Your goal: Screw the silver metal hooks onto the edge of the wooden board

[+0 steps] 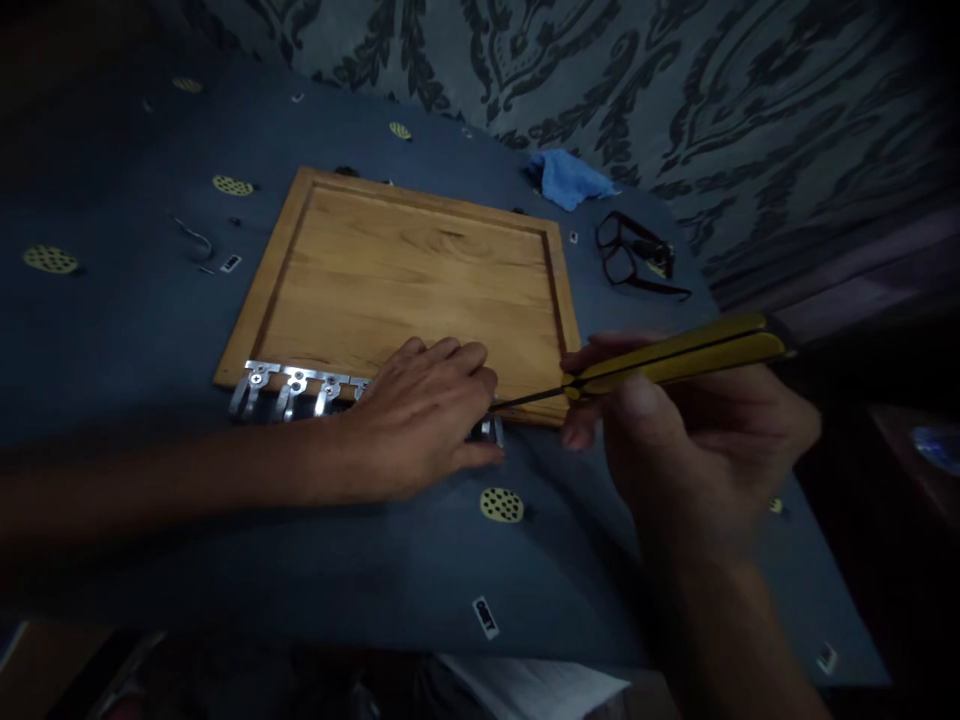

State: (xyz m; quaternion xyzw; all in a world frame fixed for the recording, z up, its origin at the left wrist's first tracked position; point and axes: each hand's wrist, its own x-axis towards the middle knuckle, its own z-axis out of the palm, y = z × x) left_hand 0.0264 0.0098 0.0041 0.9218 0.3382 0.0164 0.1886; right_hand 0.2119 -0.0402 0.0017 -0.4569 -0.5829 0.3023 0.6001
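Observation:
A framed wooden board [420, 275] lies flat on the cloth-covered table. Along its near edge runs a metal hook rail [298, 381] with several hooks and cross-head screws. My left hand [427, 410] is closed over the rail's right part, fingers on top and thumb below at the near edge, hiding some hooks. A yellow-handled screwdriver [675, 355] is gripped in my right hand [697, 440], its shaft pointing left. Its tip reaches the near edge beside my left fingers, where the exact contact is hidden.
Dark-framed glasses [621, 250] and a crumpled blue cloth [571, 180] lie behind the board's right side. A curved thin piece [196, 238] lies to the left. The patterned tablecloth [360, 580] ends near me, and a patterned wall covering [525, 60] rises behind.

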